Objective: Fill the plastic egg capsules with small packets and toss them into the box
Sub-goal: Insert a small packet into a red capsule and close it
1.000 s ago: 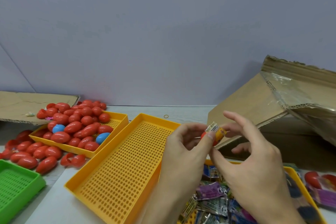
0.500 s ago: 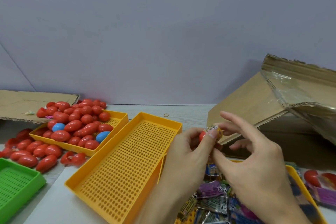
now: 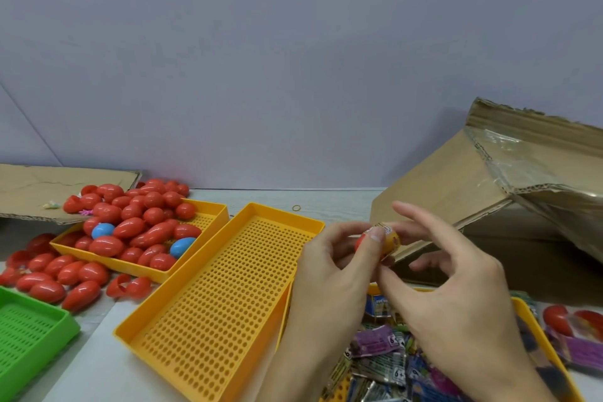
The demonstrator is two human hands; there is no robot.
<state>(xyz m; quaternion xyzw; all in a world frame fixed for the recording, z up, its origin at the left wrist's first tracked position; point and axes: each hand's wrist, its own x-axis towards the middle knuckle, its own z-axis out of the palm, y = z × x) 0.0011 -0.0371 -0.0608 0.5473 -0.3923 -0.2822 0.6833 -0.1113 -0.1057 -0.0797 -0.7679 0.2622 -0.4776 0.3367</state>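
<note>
Red eggs (image 3: 130, 228) fill the yellow tray (image 3: 208, 210) at nine o'clock, with two blue eggs (image 3: 102, 230) among them. The middle tray (image 3: 228, 287) is yellow with a dotted grid of holes. A green tray (image 3: 36, 333) sits at eight o'clock. Purple, blue and silver packets (image 3: 375, 341) lie at five o'clock. The box (image 3: 456, 186) at three o'clock is brown; the surface (image 3: 339, 202) is pale grey.

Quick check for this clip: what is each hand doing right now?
Left hand: holds the red egg capsule, thumb pressing the packet into it.
Right hand: fingertips pinch the same packet, other fingers spread.
</note>
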